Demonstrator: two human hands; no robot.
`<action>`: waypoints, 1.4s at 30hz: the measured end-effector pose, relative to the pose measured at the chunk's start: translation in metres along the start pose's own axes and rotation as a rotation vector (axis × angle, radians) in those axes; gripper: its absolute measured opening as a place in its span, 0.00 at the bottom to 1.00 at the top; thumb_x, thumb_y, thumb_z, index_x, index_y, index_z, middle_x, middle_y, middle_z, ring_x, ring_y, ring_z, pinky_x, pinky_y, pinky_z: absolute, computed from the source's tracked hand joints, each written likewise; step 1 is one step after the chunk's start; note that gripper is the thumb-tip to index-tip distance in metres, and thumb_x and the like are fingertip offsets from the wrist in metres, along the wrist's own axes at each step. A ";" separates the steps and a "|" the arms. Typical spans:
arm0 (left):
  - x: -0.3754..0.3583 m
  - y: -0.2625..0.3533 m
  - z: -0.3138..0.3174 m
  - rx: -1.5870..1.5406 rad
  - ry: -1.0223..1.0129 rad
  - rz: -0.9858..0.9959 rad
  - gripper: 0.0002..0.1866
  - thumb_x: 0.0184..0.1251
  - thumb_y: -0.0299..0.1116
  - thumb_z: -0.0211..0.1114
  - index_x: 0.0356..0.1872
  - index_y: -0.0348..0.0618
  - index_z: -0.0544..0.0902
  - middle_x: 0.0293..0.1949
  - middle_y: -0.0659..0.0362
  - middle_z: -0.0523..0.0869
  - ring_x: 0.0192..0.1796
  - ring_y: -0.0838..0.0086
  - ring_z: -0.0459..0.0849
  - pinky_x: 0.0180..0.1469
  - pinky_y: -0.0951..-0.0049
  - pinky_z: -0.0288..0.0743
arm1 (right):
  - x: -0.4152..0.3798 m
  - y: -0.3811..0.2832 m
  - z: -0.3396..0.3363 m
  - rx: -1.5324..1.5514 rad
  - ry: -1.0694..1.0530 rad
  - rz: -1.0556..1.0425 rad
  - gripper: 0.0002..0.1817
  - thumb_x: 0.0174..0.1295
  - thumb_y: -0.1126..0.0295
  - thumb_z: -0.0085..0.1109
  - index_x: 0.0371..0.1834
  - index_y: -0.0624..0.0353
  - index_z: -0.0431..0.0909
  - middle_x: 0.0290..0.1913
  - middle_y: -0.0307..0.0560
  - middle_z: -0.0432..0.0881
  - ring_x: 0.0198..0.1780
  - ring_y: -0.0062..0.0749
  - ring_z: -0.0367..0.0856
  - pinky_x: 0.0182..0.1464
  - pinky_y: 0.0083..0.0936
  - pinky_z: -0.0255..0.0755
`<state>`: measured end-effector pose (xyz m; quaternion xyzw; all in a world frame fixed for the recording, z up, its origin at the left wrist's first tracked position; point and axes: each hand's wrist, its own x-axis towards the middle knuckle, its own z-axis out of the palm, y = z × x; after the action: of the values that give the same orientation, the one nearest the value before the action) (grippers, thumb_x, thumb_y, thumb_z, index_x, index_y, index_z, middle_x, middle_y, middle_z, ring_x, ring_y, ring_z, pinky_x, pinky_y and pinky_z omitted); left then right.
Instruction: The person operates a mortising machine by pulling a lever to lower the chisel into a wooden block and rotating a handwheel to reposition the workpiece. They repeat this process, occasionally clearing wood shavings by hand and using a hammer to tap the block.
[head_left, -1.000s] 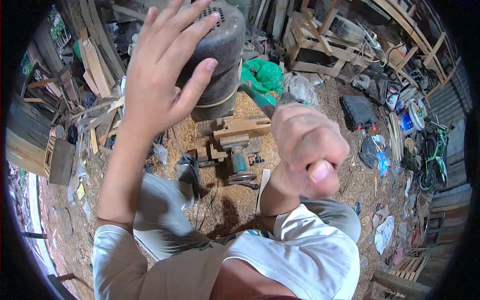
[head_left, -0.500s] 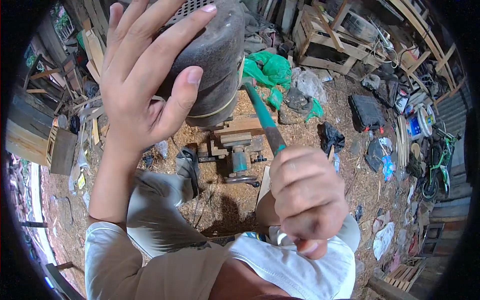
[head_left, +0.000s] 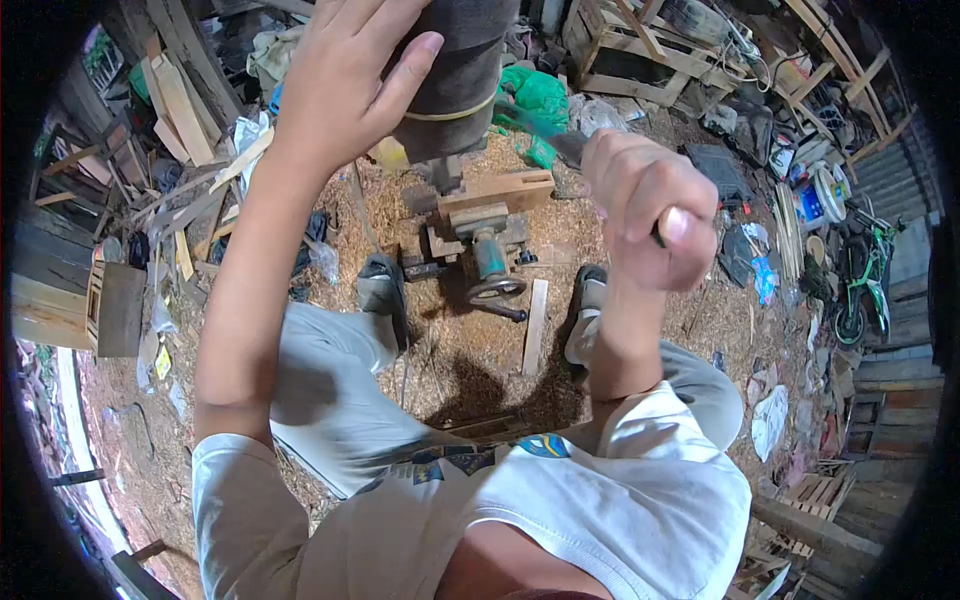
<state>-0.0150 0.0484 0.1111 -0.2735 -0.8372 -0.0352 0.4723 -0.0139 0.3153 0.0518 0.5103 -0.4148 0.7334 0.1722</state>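
Observation:
My left hand [head_left: 350,95] lies against a dark cylindrical machine housing [head_left: 458,85], fingers stretched out; the fingertips run past the top edge of the view. My right hand [head_left: 652,205] is closed in a fist around the end of a green lever [head_left: 545,124], which is smeared by motion and leads toward the housing. Below the housing, a wooden block [head_left: 500,190] lies on the machine's clamp. Under that block sit a green screw body [head_left: 489,255] and a metal handwheel [head_left: 497,289] with a dark crank.
Sawdust covers the floor around my feet, and a narrow wood strip [head_left: 535,327] lies near my right shoe [head_left: 590,295]. Green plastic [head_left: 540,92] and a wooden crate [head_left: 640,60] are behind the machine. Boards [head_left: 180,110] lean at left; a green bicycle [head_left: 868,285] stands at right.
My right hand has moved up and away from my body with the lever. My view has shifted, showing more of the wooden block and less of the housing top. My left hand stays against the housing.

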 end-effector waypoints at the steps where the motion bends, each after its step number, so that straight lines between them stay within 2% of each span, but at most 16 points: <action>1: -0.003 -0.006 0.003 -0.031 0.049 0.030 0.29 0.75 0.36 0.58 0.76 0.44 0.73 0.82 0.45 0.65 0.86 0.40 0.51 0.83 0.41 0.48 | 0.003 -0.003 -0.004 0.020 -0.078 0.056 0.19 0.56 0.58 0.53 0.14 0.56 0.67 0.16 0.41 0.69 0.19 0.33 0.63 0.27 0.34 0.55; 3: -0.007 -0.012 0.003 -0.032 0.014 0.035 0.30 0.76 0.37 0.57 0.78 0.45 0.71 0.83 0.46 0.62 0.87 0.40 0.47 0.84 0.41 0.46 | 0.012 -0.012 -0.014 0.022 -0.255 0.186 0.17 0.53 0.58 0.53 0.13 0.56 0.66 0.16 0.41 0.70 0.22 0.34 0.65 0.34 0.33 0.59; 6: -0.012 -0.011 0.014 -0.025 0.083 0.060 0.29 0.81 0.41 0.54 0.79 0.48 0.70 0.86 0.50 0.58 0.88 0.43 0.38 0.85 0.41 0.40 | 0.041 -0.029 -0.030 -0.016 -0.568 0.528 0.28 0.67 0.43 0.44 0.20 0.56 0.73 0.25 0.39 0.76 0.28 0.32 0.71 0.40 0.31 0.65; 10: -0.015 -0.018 0.028 -0.016 0.145 0.098 0.29 0.82 0.43 0.52 0.79 0.49 0.69 0.86 0.52 0.56 0.89 0.44 0.36 0.85 0.40 0.37 | 0.092 -0.052 -0.006 -0.182 -0.572 1.382 0.35 0.81 0.41 0.33 0.49 0.64 0.81 0.47 0.49 0.82 0.53 0.38 0.80 0.82 0.32 0.52; 12: -0.015 -0.020 0.029 -0.019 0.161 0.105 0.28 0.82 0.43 0.51 0.79 0.49 0.69 0.87 0.53 0.56 0.89 0.45 0.36 0.85 0.41 0.36 | 0.109 -0.045 0.007 -0.529 -0.809 1.423 0.27 0.81 0.54 0.46 0.74 0.60 0.74 0.77 0.55 0.71 0.76 0.37 0.71 0.81 0.31 0.55; 13: -0.016 -0.022 0.031 -0.040 0.169 0.113 0.28 0.82 0.43 0.50 0.79 0.50 0.69 0.87 0.53 0.55 0.89 0.45 0.35 0.85 0.41 0.35 | 0.109 -0.043 0.006 -0.532 -0.814 1.431 0.27 0.81 0.54 0.46 0.74 0.60 0.74 0.77 0.55 0.71 0.76 0.37 0.71 0.81 0.31 0.55; 14: -0.016 -0.023 0.032 -0.061 0.176 0.121 0.28 0.83 0.43 0.49 0.79 0.50 0.69 0.87 0.54 0.55 0.89 0.46 0.35 0.86 0.41 0.34 | 0.107 -0.041 0.001 -0.843 -0.977 1.392 0.27 0.80 0.56 0.50 0.75 0.59 0.73 0.77 0.55 0.70 0.75 0.36 0.71 0.77 0.34 0.62; 16: -0.017 -0.022 0.032 -0.133 0.143 0.096 0.27 0.83 0.43 0.47 0.79 0.49 0.70 0.87 0.54 0.54 0.89 0.47 0.34 0.86 0.42 0.31 | 0.116 -0.040 0.052 -1.095 -0.469 1.860 0.22 0.77 0.62 0.58 0.68 0.60 0.77 0.58 0.56 0.82 0.55 0.33 0.86 0.43 0.30 0.84; 17: -0.017 -0.022 0.027 -0.101 0.104 0.098 0.27 0.83 0.42 0.45 0.78 0.48 0.70 0.87 0.54 0.54 0.89 0.48 0.33 0.86 0.43 0.29 | 0.116 -0.035 0.051 -1.104 -0.457 1.866 0.22 0.77 0.62 0.58 0.68 0.60 0.77 0.58 0.56 0.82 0.55 0.33 0.86 0.43 0.30 0.84; 19: -0.016 -0.028 0.028 -0.074 0.076 0.104 0.27 0.83 0.41 0.44 0.78 0.46 0.70 0.87 0.54 0.53 0.89 0.49 0.33 0.87 0.44 0.27 | 0.113 -0.023 0.037 -1.083 -0.471 2.132 0.13 0.76 0.62 0.61 0.50 0.62 0.79 0.32 0.44 0.81 0.24 0.25 0.81 0.17 0.23 0.69; 20: -0.015 -0.030 0.035 -0.230 0.114 0.124 0.28 0.82 0.40 0.46 0.79 0.45 0.69 0.87 0.54 0.52 0.89 0.50 0.32 0.87 0.45 0.26 | 0.105 -0.025 0.036 -1.030 -0.336 2.060 0.14 0.76 0.63 0.62 0.36 0.59 0.73 0.18 0.33 0.72 0.09 0.20 0.66 0.12 0.25 0.60; 23: -0.012 -0.040 0.054 -0.397 0.178 0.157 0.29 0.81 0.39 0.48 0.80 0.45 0.68 0.88 0.54 0.51 0.89 0.50 0.32 0.87 0.45 0.25 | 0.097 -0.031 0.033 -0.805 -0.212 2.044 0.15 0.77 0.63 0.61 0.34 0.58 0.71 0.18 0.34 0.71 0.11 0.20 0.68 0.12 0.24 0.61; 31: -0.027 -0.042 0.061 -0.239 0.259 0.254 0.33 0.80 0.39 0.51 0.83 0.48 0.61 0.88 0.55 0.48 0.89 0.51 0.30 0.86 0.42 0.28 | 0.065 -0.033 0.051 -0.916 -0.108 2.042 0.10 0.77 0.66 0.60 0.41 0.57 0.70 0.19 0.34 0.69 0.10 0.20 0.64 0.12 0.24 0.58; 39: -0.024 -0.045 0.066 -0.031 0.316 0.355 0.38 0.79 0.39 0.54 0.86 0.50 0.54 0.88 0.56 0.45 0.88 0.52 0.29 0.85 0.39 0.32 | -0.019 -0.040 0.048 -0.924 -0.037 1.835 0.13 0.77 0.63 0.62 0.50 0.58 0.71 0.26 0.33 0.71 0.19 0.17 0.69 0.20 0.25 0.63; 41: -0.019 -0.031 0.048 -0.065 0.340 0.338 0.39 0.81 0.41 0.52 0.88 0.52 0.49 0.89 0.57 0.43 0.88 0.52 0.28 0.85 0.38 0.32 | -0.031 -0.043 0.046 -1.005 -0.192 1.732 0.14 0.77 0.62 0.63 0.53 0.60 0.72 0.27 0.33 0.71 0.24 0.17 0.70 0.24 0.25 0.65; 42: -0.022 -0.021 0.020 -0.078 0.070 0.234 0.39 0.82 0.43 0.49 0.88 0.53 0.46 0.89 0.58 0.40 0.88 0.52 0.27 0.85 0.39 0.31 | -0.046 -0.043 0.035 -0.963 -0.195 1.660 0.15 0.77 0.62 0.63 0.54 0.61 0.73 0.29 0.33 0.71 0.29 0.17 0.69 0.30 0.26 0.66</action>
<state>-0.0314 0.0275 0.0863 -0.3862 -0.7804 -0.0219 0.4913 0.0563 0.3213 0.0341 -0.0123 -0.9124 0.3270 -0.2459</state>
